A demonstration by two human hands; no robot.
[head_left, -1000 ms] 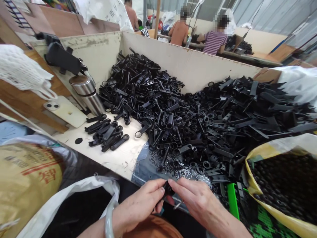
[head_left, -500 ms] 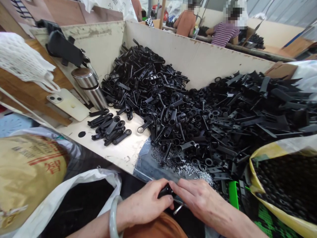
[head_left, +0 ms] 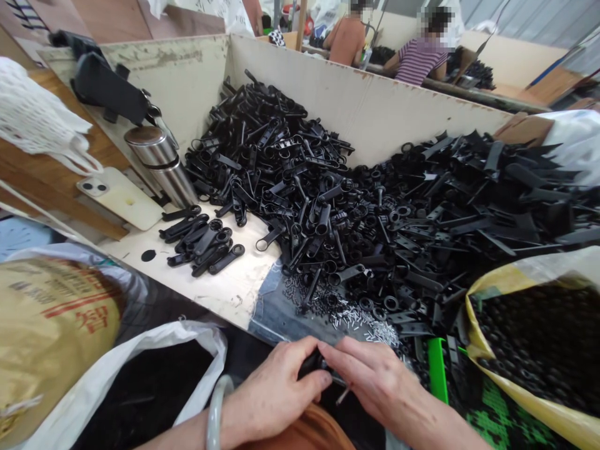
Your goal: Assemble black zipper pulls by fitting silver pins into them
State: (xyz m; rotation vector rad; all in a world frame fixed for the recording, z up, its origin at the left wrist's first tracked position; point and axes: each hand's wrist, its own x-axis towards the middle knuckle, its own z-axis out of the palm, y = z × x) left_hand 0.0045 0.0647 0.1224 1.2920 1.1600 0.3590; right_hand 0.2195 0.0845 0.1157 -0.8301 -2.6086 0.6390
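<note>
My left hand [head_left: 276, 390] and my right hand [head_left: 372, 378] meet at the bottom middle, both pinched on one small black plastic part [head_left: 313, 364] between their fingertips. A thin metal pin [head_left: 344, 394] sticks out below my right fingers. A pale bangle [head_left: 214, 412] rings my left wrist. Just beyond my hands lies a scatter of small metal pins [head_left: 356, 322] on a grey sheet. Behind that, a large heap of black plastic parts [head_left: 356, 206] fills the cream-walled bin [head_left: 375, 119].
A small row of black lever pieces [head_left: 201, 240] lies on the board at left, near a steel flask [head_left: 162, 162] and a white phone [head_left: 119, 197]. Sacks stand at left [head_left: 51, 325] and right [head_left: 539, 337]. Other people work at a far table [head_left: 422, 56].
The view has shifted slightly. My hands stay together on the black part, with my fingers working at it; the pin below my right hand has tilted a little.
</note>
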